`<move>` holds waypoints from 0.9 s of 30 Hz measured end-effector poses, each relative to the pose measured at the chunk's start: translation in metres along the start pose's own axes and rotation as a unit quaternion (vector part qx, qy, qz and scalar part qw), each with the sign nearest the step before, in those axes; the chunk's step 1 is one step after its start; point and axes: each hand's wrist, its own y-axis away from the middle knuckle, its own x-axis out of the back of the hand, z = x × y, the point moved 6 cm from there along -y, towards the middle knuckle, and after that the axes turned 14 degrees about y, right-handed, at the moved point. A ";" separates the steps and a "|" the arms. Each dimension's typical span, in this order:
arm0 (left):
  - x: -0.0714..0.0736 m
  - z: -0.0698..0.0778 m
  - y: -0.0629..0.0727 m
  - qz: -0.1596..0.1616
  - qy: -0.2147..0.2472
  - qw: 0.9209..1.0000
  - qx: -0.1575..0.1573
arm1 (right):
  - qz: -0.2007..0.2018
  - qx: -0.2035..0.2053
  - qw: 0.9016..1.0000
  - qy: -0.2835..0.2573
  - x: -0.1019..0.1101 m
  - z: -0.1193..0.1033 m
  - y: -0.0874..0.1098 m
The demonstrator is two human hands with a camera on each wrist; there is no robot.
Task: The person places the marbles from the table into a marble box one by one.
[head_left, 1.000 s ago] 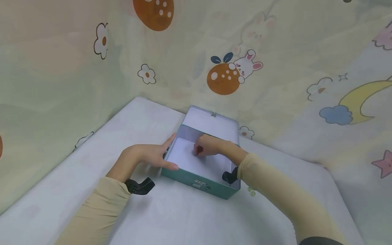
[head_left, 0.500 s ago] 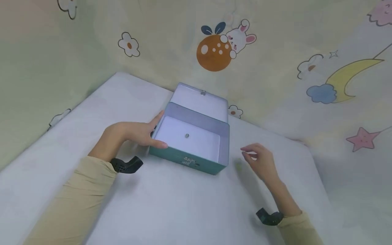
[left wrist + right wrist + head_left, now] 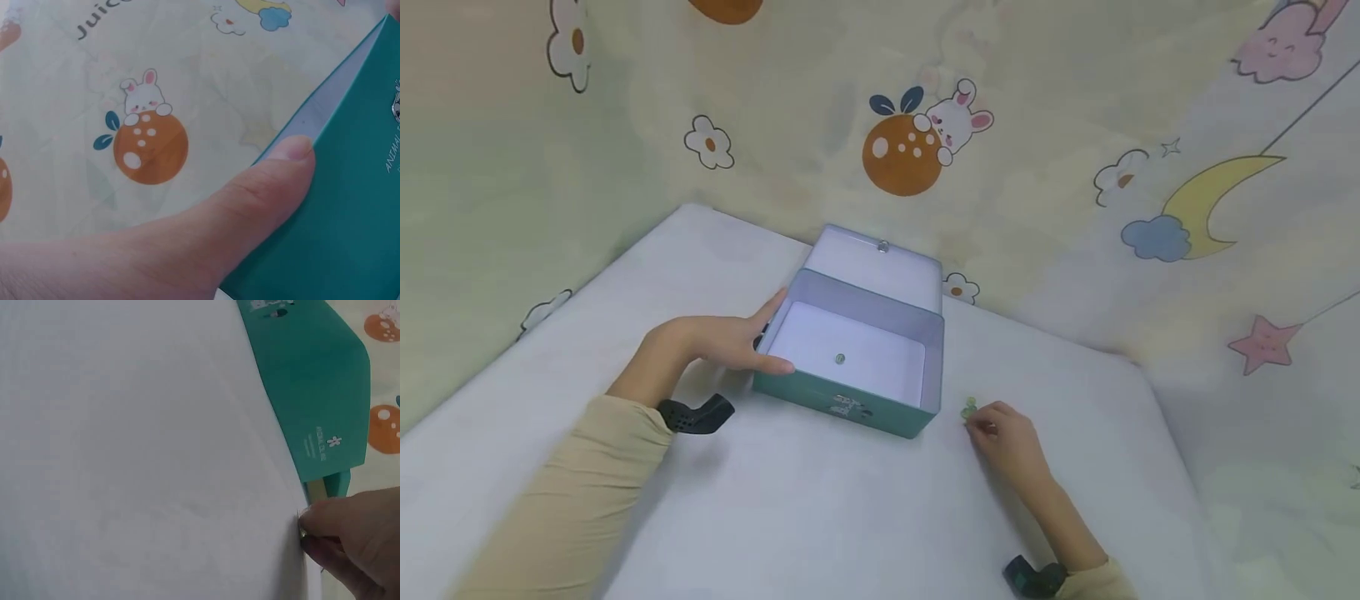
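A teal metal box [image 3: 831,402] stands with its lid [image 3: 880,262] hinged back, its inside white. My left hand [image 3: 722,342] rests at its left front corner, thumb and forefinger stretched along the rim; the other fingers are hidden. In the left wrist view the straight thumb [image 3: 262,181] lies against the box's edge. On the box's floor lies one small round greenish bead [image 3: 840,359]. To the right of the box, my right hand [image 3: 1009,442] pinches a small shiny green bead [image 3: 304,532] at the table. More green beads [image 3: 970,405] lie beside its fingertips.
A white-covered table [image 3: 820,517] carries the box near its back edge. Behind it hangs a printed cloth [image 3: 805,100] with rabbits, oranges and flowers. A black wrist camera [image 3: 697,414] juts out below the left wrist.
My right hand has come out of the box, leaving a bead on its floor, and moved down to the beads on the right. The left hand stays at the box; the view shifts.
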 end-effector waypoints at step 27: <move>-0.003 0.002 0.003 -0.008 0.028 1.000 -0.006 | -0.281 0.421 0.850 0.146 -0.016 -0.210 -0.157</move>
